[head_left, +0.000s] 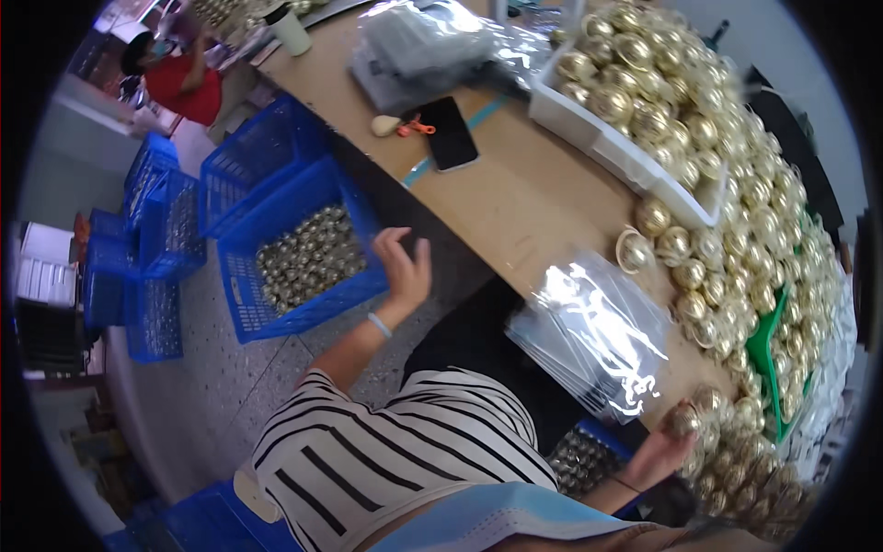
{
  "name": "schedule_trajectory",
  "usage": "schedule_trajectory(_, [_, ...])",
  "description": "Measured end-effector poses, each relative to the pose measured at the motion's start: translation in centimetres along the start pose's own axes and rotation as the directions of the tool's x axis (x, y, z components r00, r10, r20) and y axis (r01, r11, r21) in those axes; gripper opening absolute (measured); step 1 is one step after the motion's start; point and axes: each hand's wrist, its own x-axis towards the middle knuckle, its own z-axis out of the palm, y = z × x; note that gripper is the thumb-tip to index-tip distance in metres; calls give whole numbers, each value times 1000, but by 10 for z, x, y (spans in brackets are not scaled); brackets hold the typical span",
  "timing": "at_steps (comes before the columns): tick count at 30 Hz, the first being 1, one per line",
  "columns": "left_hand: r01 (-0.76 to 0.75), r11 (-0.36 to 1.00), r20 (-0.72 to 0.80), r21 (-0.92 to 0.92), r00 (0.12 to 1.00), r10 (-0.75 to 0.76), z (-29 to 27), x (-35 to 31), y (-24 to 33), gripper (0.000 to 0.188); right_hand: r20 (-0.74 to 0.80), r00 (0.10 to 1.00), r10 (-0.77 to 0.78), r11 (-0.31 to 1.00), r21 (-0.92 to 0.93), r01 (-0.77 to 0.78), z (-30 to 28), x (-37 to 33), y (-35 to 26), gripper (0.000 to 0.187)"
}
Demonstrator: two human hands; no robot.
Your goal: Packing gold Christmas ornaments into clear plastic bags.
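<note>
My left hand is raised just off the table's edge, beside a blue crate of small shiny balls. Its fingers are curled but apart, and nothing shows in them. At the lower right, my right hand has its fingers around a gold ball by the heap of gold balls. A stack of clear plastic bags lies flat on the table between my hands, catching bright glare.
Gold balls fill a white bin and spread along the brown table. A green frame stands among them. A dark phone and orange snips lie farther back. Blue crates are stacked left; a person in red is beyond.
</note>
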Motion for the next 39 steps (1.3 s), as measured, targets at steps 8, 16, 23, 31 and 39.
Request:
schedule_trajectory(8, [55, 573, 514, 818, 375, -771, -50, -116, -339, 77, 22, 983, 183, 945, 270, -183, 20, 23, -30, 50])
schedule_trajectory(16, [-226, 609, 645, 761, 375, -666, -25, -118, -343, 32, 91, 986, 143, 980, 128, -153, 58, 5, -41, 48])
schedule_trajectory(23, [-432, 715, 835, 551, 297, -463, -22, -117, -335, 21, 133, 949, 286, 937, 171, -306, 36, -6, -21, 49])
schedule_trajectory(31, [-590, 642, 871, 490, 356, -338, 51, -115, -330, 19, 131, 987, 91, 993, 62, -99, 4, -6, -4, 37])
schedule_trajectory(39, [-332, 914, 970, -232, -144, 194, -19, 55, 20, 17, 76, 984, -162, 609, -777, 160, 26, 6, 4, 62])
